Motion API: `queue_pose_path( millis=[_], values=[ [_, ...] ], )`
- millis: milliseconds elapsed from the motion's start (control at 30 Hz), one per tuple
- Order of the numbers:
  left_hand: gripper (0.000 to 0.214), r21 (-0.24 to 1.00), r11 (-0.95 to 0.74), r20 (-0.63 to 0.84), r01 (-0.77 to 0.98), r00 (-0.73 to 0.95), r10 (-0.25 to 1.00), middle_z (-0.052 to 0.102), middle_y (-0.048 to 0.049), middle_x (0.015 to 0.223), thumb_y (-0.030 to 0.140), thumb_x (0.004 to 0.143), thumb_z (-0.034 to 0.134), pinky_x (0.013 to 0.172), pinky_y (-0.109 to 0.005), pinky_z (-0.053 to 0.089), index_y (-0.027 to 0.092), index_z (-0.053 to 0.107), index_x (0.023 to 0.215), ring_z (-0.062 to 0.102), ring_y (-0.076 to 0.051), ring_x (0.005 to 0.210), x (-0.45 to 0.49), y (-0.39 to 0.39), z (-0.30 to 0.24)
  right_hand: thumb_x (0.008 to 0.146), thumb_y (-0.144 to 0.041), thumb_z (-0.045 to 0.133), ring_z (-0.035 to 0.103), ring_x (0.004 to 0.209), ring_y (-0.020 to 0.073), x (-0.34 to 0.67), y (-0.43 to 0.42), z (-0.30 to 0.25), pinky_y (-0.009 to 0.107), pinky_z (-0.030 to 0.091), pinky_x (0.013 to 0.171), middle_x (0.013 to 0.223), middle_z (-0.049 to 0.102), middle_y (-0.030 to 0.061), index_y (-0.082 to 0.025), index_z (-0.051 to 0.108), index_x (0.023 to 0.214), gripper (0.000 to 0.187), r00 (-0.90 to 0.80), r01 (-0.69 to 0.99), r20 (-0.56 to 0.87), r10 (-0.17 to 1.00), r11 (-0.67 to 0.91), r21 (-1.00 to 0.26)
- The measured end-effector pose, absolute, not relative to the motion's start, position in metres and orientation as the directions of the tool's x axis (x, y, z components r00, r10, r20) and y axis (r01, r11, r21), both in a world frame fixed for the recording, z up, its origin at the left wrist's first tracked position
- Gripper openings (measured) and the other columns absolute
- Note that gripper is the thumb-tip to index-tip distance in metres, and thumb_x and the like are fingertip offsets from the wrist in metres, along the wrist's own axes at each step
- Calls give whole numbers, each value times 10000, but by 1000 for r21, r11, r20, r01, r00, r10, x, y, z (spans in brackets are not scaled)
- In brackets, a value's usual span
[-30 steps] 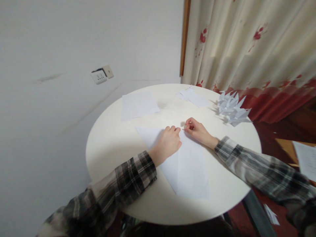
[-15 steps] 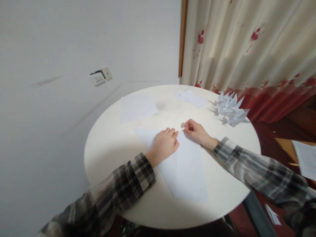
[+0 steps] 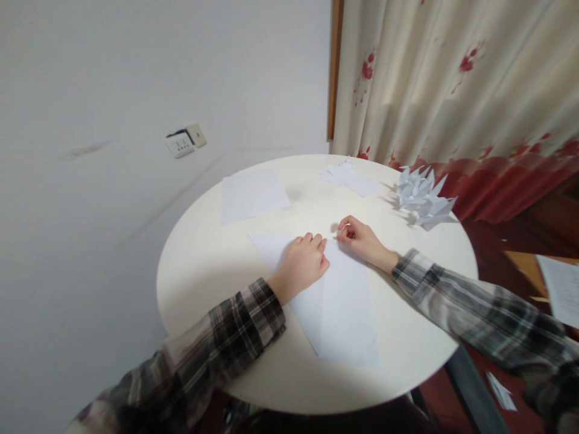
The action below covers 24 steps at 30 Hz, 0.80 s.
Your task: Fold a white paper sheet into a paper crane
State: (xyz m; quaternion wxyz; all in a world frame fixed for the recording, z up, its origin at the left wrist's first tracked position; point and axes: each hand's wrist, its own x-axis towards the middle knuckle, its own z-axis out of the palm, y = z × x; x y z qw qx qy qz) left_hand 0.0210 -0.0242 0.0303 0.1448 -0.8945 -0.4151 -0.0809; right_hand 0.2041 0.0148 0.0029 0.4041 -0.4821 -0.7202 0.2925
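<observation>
White sheet flat on table, faint lengthwise crease, left edge slanting. Left hand over it, fingers bent; right hand by top edge, fingertips bunched — cannot tell if either grips. Hands slightly farther apart than second ago. Beyond: loose paper, slips, folded birds — left hand hides part of sheet.

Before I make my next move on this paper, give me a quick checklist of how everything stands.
1. Left hand resting on the working sheet: ok.
2. Right hand gripping the sheet's far edge: cannot tell; its fingertips are close to it, but the contact is too small to make out.
3. Working sheet wholly on the round white table: ok.
4. Origami cranes apart from the right hand: ok, grouped near the table's right rim.
5. Spare sheet apart from the working sheet: ok, farther back on the left.
</observation>
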Motion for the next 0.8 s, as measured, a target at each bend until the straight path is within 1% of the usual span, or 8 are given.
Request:
queue_pose_path(
  millis=[233,367,467,567,633,700,800],
  values=[
    [270,-193,-603,267,774,633,727,570,-68,906,183,812,451,710,-347,418,129,575,1046,511,-239,895,22,-24,30,710,-223,527,486,533,111,205,16,1,226,380,544,573,526,-61,-213,474,862,161,-218,409,291,931,358,-839],
    [290,-175,-603,277,778,627,728,576,-68,927,196,820,461,721,-348,427,126,564,1081,508,-240,908,22,-25,29,723,-267,545,488,545,112,205,14,4,232,382,556,581,529,-58,-206,487,876,174,-205,395,298,932,357,-846],
    [293,-149,-587,294,796,602,742,580,-77,951,228,843,462,736,-353,439,119,559,1097,508,-243,914,22,-26,26,721,-337,583,485,535,113,208,14,6,234,377,542,575,535,-55,-194,503,913,252,-167,377,261,951,306,-874],
    [277,-122,-584,307,802,590,747,582,-91,960,234,868,458,764,-352,450,116,560,1097,509,-239,919,17,-24,21,687,-328,629,508,556,117,213,16,3,235,388,551,603,568,-46,-192,517,936,306,-173,375,228,958,278,-884],
    [260,-100,-634,314,767,628,712,583,-91,966,214,873,466,789,-341,454,126,563,1098,509,-226,933,10,-21,17,681,-292,632,531,590,123,216,19,0,242,397,582,644,591,-35,-193,530,942,297,-176,412,241,954,294,-863],
    [251,-74,-715,330,695,694,640,583,-82,981,189,874,472,805,-325,457,147,570,1101,511,-207,934,3,-17,13,692,-280,630,547,617,127,219,21,-4,251,399,613,678,609,-24,-191,542,947,285,-169,457,261,951,310,-834],
    [266,-62,-785,348,616,751,562,575,-73,987,174,864,484,787,-320,463,171,574,1115,514,-195,899,-7,-11,10,701,-290,642,555,633,129,222,23,-6,258,393,636,707,627,-16,-189,548,954,289,-165,487,278,946,323,-812]
  ],
)
